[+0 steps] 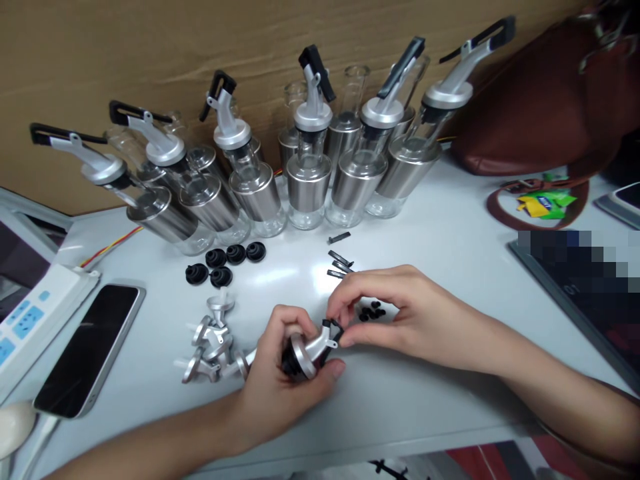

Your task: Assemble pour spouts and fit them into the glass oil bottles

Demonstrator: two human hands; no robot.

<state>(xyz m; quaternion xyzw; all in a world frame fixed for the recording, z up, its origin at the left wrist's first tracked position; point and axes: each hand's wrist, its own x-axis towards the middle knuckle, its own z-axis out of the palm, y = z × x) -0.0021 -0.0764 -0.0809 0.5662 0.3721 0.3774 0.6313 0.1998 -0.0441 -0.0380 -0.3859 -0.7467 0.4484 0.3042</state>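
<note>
My left hand (280,387) is wrapped round a silver bottle pourer (305,353) with a black stopper base, its spout turned to the right. At the spout's tip, my right hand (395,313) pinches a small black lever (336,331) between thumb and forefinger. Just left of my left hand lies a pile of silver pourer spouts (210,343). Beyond them sit several black rubber stoppers (220,259). Several black lever strips (340,260) lie past my right fingertips, and tiny black caps (373,310) are partly hidden behind that hand.
Glass bottles with steel sleeves (307,183) stand in rows at the back, the front ones topped with pourers. On the left are a phone (90,347) and a power strip (30,320). A brown leather bag (540,100), candy wrappers (547,202) and a dark tablet-like device (575,300) occupy the right.
</note>
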